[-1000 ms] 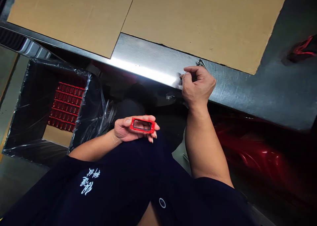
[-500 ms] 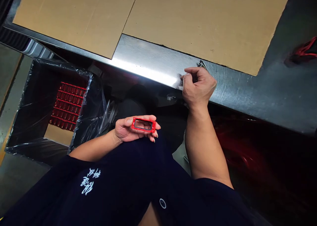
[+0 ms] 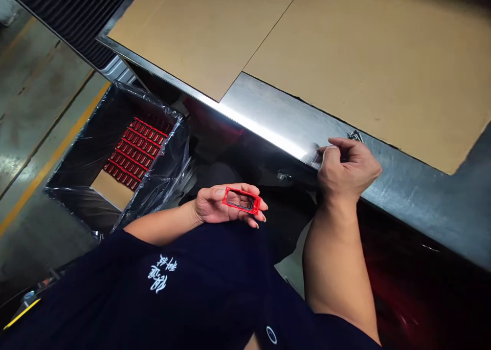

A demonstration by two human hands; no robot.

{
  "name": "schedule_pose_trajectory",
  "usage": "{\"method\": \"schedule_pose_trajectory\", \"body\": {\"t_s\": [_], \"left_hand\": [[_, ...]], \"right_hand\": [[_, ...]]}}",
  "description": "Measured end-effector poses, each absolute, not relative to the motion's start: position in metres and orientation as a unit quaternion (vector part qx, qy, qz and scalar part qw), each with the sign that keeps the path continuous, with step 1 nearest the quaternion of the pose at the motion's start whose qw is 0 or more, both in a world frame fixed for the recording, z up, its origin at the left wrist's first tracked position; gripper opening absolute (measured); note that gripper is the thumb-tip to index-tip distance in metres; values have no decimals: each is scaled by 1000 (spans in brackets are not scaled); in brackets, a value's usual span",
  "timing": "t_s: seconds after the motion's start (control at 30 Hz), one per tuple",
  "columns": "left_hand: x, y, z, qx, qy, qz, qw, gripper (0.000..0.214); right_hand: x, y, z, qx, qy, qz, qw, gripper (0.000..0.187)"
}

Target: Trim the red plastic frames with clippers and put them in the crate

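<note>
A small red rectangular frame (image 3: 257, 205) with a dark inner lining lies across the fingers of my left hand (image 3: 210, 206), its thumb at the near end. That hand is closed around it, palm up, in front of my body. My right hand (image 3: 351, 171) rests at the front edge of the metal table (image 3: 264, 113), fingers curled in. Whatever they may pinch is hidden by the hand. Just beyond its knuckles lie small dark metal pieces (image 3: 356, 135), too small to name.
Cardboard sheets (image 3: 364, 58) cover much of the tabletop. To the left below stands a bin lined with clear plastic (image 3: 72, 160), holding rows of red frames (image 3: 134, 148) and a cardboard piece (image 3: 112, 189). A black ridged surface (image 3: 84, 22) adjoins the table's left end.
The view has swung left, so everything sits further right. My left hand keeps the red frame, which looks slightly more tilted. My right hand stays curled at the table edge.
</note>
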State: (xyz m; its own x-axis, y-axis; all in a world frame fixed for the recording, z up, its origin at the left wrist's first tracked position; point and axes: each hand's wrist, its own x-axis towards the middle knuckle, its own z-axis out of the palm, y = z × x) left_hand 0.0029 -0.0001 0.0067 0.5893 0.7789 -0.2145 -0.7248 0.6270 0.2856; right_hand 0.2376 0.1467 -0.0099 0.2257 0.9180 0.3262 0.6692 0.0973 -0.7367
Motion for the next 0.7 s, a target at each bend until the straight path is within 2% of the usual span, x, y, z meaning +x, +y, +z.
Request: {"method": "schedule_pose_trajectory", "body": {"t_s": [0.7], "left_hand": [[4,-1,14,217,219,467,829,62]], "right_hand": [[240,148,-14,-654,-616,129,419,26]]}}
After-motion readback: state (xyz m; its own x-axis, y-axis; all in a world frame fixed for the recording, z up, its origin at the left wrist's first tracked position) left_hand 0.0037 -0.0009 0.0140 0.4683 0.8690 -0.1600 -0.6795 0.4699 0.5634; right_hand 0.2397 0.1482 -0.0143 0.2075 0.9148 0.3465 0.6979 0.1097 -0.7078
